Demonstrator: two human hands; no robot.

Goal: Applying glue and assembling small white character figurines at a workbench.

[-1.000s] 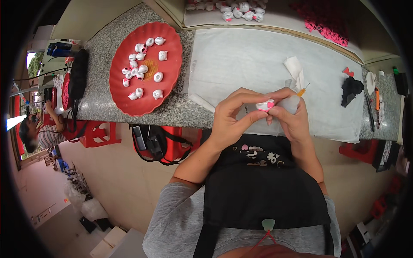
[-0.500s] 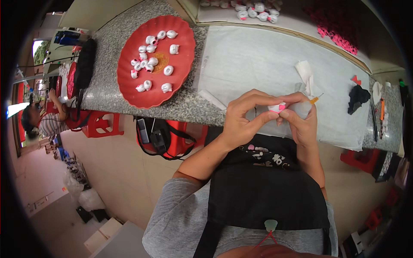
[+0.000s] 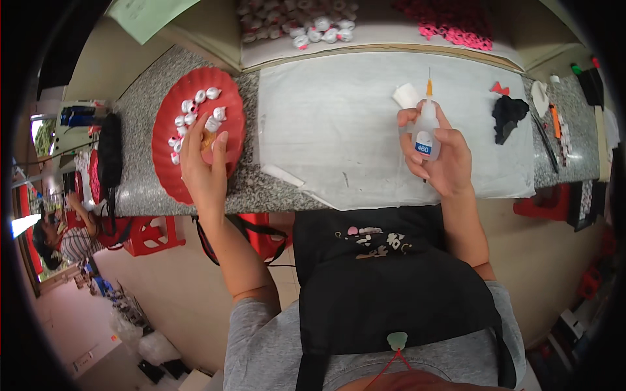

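Note:
My left hand reaches over the red scalloped tray, its thumb and fingers spread apart. A small white figure piece lies right by the fingertips; whether they touch it is hard to tell. Several similar white pieces with pink details lie on the tray, and my hand hides part of them. My right hand is closed round a small translucent squeeze bottle with an orange-based needle tip pointing away from me. The bottle is held above the white sheet on the bench.
Crumpled white tissue lies beside the bottle. Toward the right are a black cloth, a red scrap and an orange pen-like tool. A back shelf bears white pieces and pink pieces. Another person sits far left.
My hands have parted. The left has moved from the pink-and-white piece they shared to over the tray; the right has turned the bottle upright in its grip. The view has shifted.

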